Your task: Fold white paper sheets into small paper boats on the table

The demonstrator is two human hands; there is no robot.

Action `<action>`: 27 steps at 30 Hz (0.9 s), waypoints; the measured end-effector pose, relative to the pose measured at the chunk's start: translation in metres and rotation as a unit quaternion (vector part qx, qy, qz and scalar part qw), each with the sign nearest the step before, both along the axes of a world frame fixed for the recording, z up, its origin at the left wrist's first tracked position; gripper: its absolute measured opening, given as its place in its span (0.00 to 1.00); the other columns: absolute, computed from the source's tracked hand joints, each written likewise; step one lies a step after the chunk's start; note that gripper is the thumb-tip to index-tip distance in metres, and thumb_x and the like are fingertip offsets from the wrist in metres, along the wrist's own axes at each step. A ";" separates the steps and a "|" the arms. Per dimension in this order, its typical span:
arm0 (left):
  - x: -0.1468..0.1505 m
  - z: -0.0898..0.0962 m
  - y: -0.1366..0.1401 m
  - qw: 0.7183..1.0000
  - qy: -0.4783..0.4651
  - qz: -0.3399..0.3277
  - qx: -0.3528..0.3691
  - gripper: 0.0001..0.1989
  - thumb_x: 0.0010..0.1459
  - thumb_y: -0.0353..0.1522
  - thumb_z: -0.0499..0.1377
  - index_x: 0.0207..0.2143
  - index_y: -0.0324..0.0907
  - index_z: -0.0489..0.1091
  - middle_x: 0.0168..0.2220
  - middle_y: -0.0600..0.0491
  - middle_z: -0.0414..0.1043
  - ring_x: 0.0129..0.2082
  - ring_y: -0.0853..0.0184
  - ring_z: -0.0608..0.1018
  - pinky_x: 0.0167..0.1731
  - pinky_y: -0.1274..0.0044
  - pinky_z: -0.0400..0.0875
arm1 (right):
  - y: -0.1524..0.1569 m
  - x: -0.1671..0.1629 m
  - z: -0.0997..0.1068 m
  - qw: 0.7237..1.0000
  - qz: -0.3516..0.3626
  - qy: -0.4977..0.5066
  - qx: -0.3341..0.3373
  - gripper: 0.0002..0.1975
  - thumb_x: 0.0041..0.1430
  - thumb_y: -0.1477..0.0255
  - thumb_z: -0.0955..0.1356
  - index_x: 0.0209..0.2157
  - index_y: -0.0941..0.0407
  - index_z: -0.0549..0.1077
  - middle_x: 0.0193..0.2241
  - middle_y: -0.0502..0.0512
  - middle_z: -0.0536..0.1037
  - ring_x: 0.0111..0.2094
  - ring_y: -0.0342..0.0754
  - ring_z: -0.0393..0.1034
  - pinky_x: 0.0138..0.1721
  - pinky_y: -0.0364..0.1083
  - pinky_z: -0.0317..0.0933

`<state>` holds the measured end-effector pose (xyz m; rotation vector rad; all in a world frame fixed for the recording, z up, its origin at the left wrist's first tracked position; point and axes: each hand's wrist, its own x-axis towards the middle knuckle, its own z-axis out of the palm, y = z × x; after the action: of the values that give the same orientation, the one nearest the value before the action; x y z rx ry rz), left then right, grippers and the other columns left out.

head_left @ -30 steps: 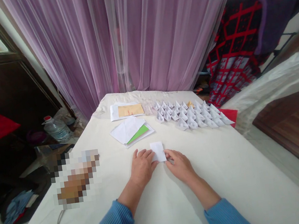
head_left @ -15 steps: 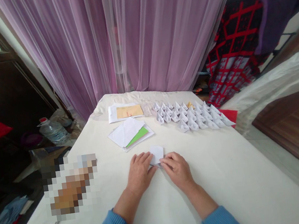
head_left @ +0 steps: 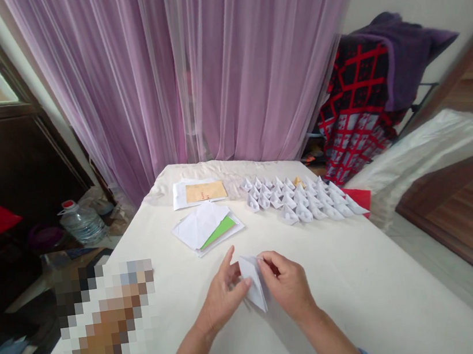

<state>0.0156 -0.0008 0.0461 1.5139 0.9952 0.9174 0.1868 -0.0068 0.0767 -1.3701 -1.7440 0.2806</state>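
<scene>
A small folded white paper (head_left: 253, 282) stands tilted on edge above the table, its layers slightly parted at the top. My right hand (head_left: 288, 283) pinches its upper right edge between thumb and bent fingers. On the other side, my left hand (head_left: 221, 295) has its thumb on the paper's left face, with the index finger raised and the other fingers partly hidden behind the sheet. Beyond the hands lies a stack of white paper sheets (head_left: 201, 225) with a green sheet (head_left: 218, 231) among them. Rows of folded white paper boats (head_left: 300, 200) stand at the right, one yellow.
A brown envelope (head_left: 206, 191) lies on white papers at the table's far end. Some red paper (head_left: 359, 198) shows beside the boats. A blurred-out object (head_left: 111, 318) with a cable is at the left. Purple curtains (head_left: 227, 73) hang behind the white-covered table (head_left: 364, 288).
The folded paper has been lifted from lying flat and turned up on edge. My left hand has opened its index finger away from it. The view has tilted slightly upward.
</scene>
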 end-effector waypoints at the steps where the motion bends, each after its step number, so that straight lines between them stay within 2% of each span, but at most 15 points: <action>1: 0.000 -0.001 0.001 1.000 -0.003 -0.002 -0.012 0.46 0.60 0.50 0.55 0.69 0.41 0.35 0.62 0.37 0.62 0.57 0.57 0.72 0.54 0.65 0.68 | 0.001 0.000 -0.002 1.000 -0.009 -0.008 -0.013 0.11 0.62 0.68 0.62 0.30 0.53 0.73 0.25 0.49 0.78 0.23 0.41 0.69 0.28 0.39 0.60; 4: 0.002 -0.009 0.002 1.000 0.001 0.027 -0.008 0.48 0.56 0.50 0.59 0.69 0.45 0.35 0.69 0.37 0.45 0.64 0.53 0.62 0.54 0.64 0.68 | 0.004 0.001 -0.011 0.997 -0.028 -0.071 -0.005 0.10 0.62 0.69 0.62 0.30 0.53 0.72 0.26 0.49 0.78 0.23 0.41 0.69 0.28 0.39 0.58; 5: 0.003 -0.012 0.001 0.999 0.004 0.040 -0.004 0.49 0.55 0.50 0.60 0.69 0.45 0.36 0.69 0.38 0.43 0.64 0.52 0.61 0.54 0.64 0.69 | 0.004 0.001 -0.015 0.995 -0.030 -0.095 0.008 0.10 0.62 0.70 0.61 0.30 0.53 0.72 0.26 0.50 0.78 0.23 0.42 0.69 0.29 0.40 0.57; 9: 0.009 -0.013 -0.001 0.994 0.056 0.089 -0.017 0.47 0.56 0.47 0.61 0.69 0.45 0.39 0.67 0.38 0.49 0.61 0.52 0.66 0.51 0.64 0.71 | 0.001 -0.004 -0.023 0.988 -0.017 -0.145 0.043 0.09 0.61 0.73 0.61 0.31 0.54 0.72 0.25 0.49 0.76 0.22 0.42 0.68 0.28 0.41 0.55; 12: 0.009 -0.009 -0.001 0.994 0.067 0.089 -0.018 0.45 0.58 0.43 0.60 0.69 0.45 0.36 0.67 0.39 0.50 0.60 0.55 0.68 0.53 0.65 0.69 | -0.001 -0.011 -0.024 0.989 -0.006 -0.145 0.039 0.08 0.59 0.74 0.62 0.34 0.54 0.73 0.27 0.50 0.77 0.23 0.43 0.69 0.28 0.41 0.56; 14: 0.008 -0.008 0.001 0.995 0.050 0.084 -0.015 0.44 0.60 0.39 0.58 0.69 0.45 0.35 0.67 0.40 0.51 0.58 0.58 0.69 0.54 0.66 0.68 | -0.001 -0.015 -0.022 0.992 -0.004 -0.125 0.015 0.08 0.57 0.74 0.63 0.37 0.54 0.73 0.29 0.51 0.78 0.25 0.44 0.70 0.29 0.41 0.57; 17: 0.005 -0.010 0.004 0.994 0.040 0.094 -0.026 0.36 0.63 0.33 0.53 0.69 0.47 0.39 0.63 0.45 0.61 0.52 0.63 0.74 0.50 0.70 0.72 | 0.003 -0.015 -0.017 0.996 -0.010 -0.070 -0.052 0.07 0.55 0.72 0.64 0.34 0.53 0.73 0.26 0.49 0.78 0.23 0.43 0.68 0.27 0.41 0.57; 20: 0.001 -0.016 0.008 0.991 0.051 0.122 -0.035 0.34 0.62 0.28 0.49 0.68 0.48 0.42 0.59 0.47 0.67 0.38 0.70 0.78 0.39 0.74 0.75 | 0.011 -0.006 -0.013 0.990 0.008 0.000 -0.143 0.06 0.54 0.69 0.64 0.29 0.52 0.73 0.21 0.46 0.75 0.21 0.43 0.67 0.24 0.40 0.56; 22: -0.002 -0.020 0.011 0.987 0.071 0.142 -0.019 0.35 0.60 0.26 0.49 0.68 0.49 0.43 0.59 0.49 0.67 0.31 0.73 0.76 0.34 0.76 0.75 | 0.018 0.003 -0.015 0.981 0.026 0.040 -0.187 0.06 0.55 0.68 0.64 0.30 0.53 0.73 0.23 0.46 0.76 0.23 0.43 0.69 0.24 0.40 0.58; 24: -0.004 -0.023 0.013 0.978 0.122 0.162 0.040 0.35 0.58 0.24 0.49 0.66 0.50 0.49 0.58 0.50 0.68 0.35 0.71 0.77 0.37 0.75 0.76 | 0.025 0.012 -0.021 0.976 0.013 0.019 -0.215 0.05 0.54 0.69 0.65 0.30 0.52 0.74 0.22 0.45 0.76 0.23 0.44 0.69 0.25 0.40 0.58; 27: -0.004 -0.025 0.012 0.941 0.241 0.166 0.173 0.31 0.55 0.21 0.50 0.61 0.47 0.60 0.59 0.48 0.67 0.53 0.63 0.73 0.50 0.67 0.72 | 0.031 0.019 -0.036 0.979 -0.040 -0.081 -0.182 0.07 0.51 0.73 0.66 0.32 0.51 0.75 0.22 0.45 0.76 0.24 0.44 0.69 0.26 0.40 0.56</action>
<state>0.0112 0.0114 0.0215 1.9614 1.5402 1.0155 0.2054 0.0241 0.0403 -1.7628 -1.8266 0.4727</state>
